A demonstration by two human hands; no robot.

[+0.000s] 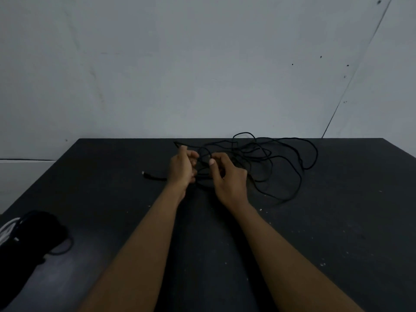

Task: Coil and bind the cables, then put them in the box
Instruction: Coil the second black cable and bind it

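A long black cable [299, 158] lies in loose tangled loops on the far middle of the dark table [337, 221]. One plug end [145, 174] sticks out to the left of my hands. My left hand [182, 167] grips a few strands of the cable with curled fingers. My right hand [227, 176] is close beside it, fingers curled round cable strands near the tangle's left side. Both forearms reach in from the bottom of the view.
At the near left edge sits a dark container or bag [27, 239] holding a white cable [7, 229] and a black cable loop [63, 246]. A grey wall stands right behind the table's far edge.
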